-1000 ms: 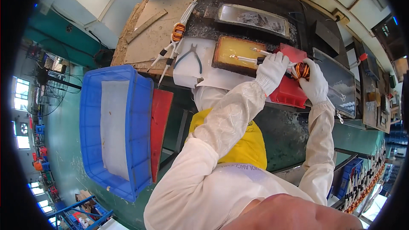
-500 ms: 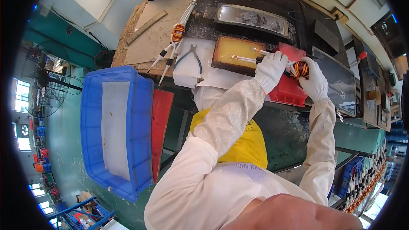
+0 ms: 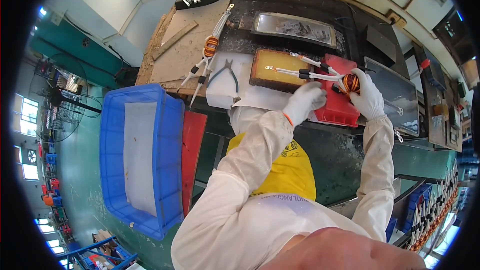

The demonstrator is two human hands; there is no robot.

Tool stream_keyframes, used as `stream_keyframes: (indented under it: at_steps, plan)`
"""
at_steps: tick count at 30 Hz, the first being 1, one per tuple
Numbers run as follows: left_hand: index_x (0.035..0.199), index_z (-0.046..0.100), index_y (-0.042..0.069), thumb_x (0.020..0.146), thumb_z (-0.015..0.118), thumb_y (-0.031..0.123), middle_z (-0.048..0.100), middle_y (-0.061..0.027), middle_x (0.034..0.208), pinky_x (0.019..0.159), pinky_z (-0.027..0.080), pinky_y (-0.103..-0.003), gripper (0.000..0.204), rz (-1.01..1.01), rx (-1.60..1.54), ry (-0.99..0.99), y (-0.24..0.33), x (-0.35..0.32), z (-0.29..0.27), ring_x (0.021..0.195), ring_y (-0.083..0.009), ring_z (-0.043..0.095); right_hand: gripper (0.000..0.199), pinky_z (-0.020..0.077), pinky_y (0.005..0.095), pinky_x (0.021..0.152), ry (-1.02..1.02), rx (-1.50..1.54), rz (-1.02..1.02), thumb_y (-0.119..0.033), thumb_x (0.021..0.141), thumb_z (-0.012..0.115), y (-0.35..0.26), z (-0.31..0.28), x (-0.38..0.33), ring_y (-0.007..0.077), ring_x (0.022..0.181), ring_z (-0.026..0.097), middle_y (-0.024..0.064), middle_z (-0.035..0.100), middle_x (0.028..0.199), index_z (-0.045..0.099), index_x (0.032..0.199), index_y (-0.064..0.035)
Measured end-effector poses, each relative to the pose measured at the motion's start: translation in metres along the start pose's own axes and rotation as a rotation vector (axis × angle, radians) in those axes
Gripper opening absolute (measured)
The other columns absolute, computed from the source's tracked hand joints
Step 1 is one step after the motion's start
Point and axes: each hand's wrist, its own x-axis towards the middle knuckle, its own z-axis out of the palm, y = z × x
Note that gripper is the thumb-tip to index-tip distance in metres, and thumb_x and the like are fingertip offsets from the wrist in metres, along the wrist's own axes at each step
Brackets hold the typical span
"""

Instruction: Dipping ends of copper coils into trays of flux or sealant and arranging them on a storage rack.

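Vs 1 s ago: left hand [image 3: 303, 101] has slid down and back off the yellow tray [image 3: 279, 70], now sits at the counter [image 3: 192, 52] front edge, just beside the red bin [image 3: 337, 105]. White leads [image 3: 305, 73] w/ black sleeves now stretch further left, out over the yellow tray, tips bare. Right hand [image 3: 369, 97] stays about where it was, at the bin's right end.

Grip: right hand, white glove, is closed around the orange-wound coil [image 3: 350, 83]; coil sits above the red bin's top right, fingers wrapped behind and under it. Left hand, also gloved, is curled loosely, knuckles up; its fingertips lie near the leads' roots but can't tell if it pinches them or just rests there.

Around: a 2nd coil [image 3: 210, 46] w/ white leads lies on the counter's brown board, well left. Grey-handled pliers [image 3: 226, 71] lie on a white sheet [image 3: 220, 95] just left of the yellow tray. Metal tray [image 3: 292, 28] behind the yellow one. Blue crate [image 3: 135, 160] stands left of the person, below the counter, a red board [image 3: 192, 155] leaning beside it.
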Motion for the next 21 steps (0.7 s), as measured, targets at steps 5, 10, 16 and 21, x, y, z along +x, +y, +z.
stream_keyframes:
  at_steps: [5, 10, 16, 21]
  plan:
    - [0.120, 0.055, 0.002, 0.100, 0.050, 0.007, 0.064, -0.0155, 0.114, 0.096, 0.055, -0.043, 0.021, 0.019, -0.451, -0.057, 0.008, 0.025, -0.014, 0.102, -0.0290, 0.065, 0.061, 0.0515, 0.0491, 0.087, 0.023, 0.014, 0.014, -0.010, 0.079, 0.067, -0.005, -0.001, -0.002, 0.0406, 0.109, 0.060, 0.0156, 0.058, 0.120, 0.047, 0.135, -0.0219]
    - [0.118, 0.056, 0.000, 0.102, 0.048, 0.011, 0.064, -0.0145, 0.115, 0.098, 0.055, -0.042, 0.021, -0.074, -0.512, -0.108, 0.025, 0.061, -0.007, 0.108, -0.0292, 0.063, 0.063, 0.0520, 0.0487, 0.087, 0.042, -0.049, 0.139, -0.011, 0.080, 0.064, -0.015, 0.007, 0.006, 0.0407, 0.109, 0.061, 0.0149, 0.057, 0.123, 0.045, 0.139, -0.0225]
    - [0.114, 0.060, 0.001, 0.103, 0.047, 0.016, 0.065, -0.0134, 0.114, 0.096, 0.055, -0.039, 0.023, -0.084, -0.448, -0.123, 0.044, 0.091, 0.002, 0.105, -0.0268, 0.064, 0.059, 0.0539, 0.0523, 0.081, 0.118, -0.069, 0.203, -0.013, 0.082, 0.066, -0.016, 0.018, 0.023, 0.0391, 0.104, 0.063, 0.0155, 0.058, 0.116, 0.046, 0.136, -0.0245]
    - [0.113, 0.061, 0.001, 0.103, 0.048, 0.017, 0.066, -0.0120, 0.114, 0.095, 0.055, -0.039, 0.023, -0.104, -0.427, -0.082, 0.053, 0.117, -0.001, 0.103, -0.0257, 0.065, 0.056, 0.0551, 0.0520, 0.081, 0.165, -0.109, 0.232, -0.014, 0.083, 0.066, -0.020, 0.026, 0.041, 0.0389, 0.099, 0.066, 0.0162, 0.058, 0.114, 0.047, 0.135, -0.0240]
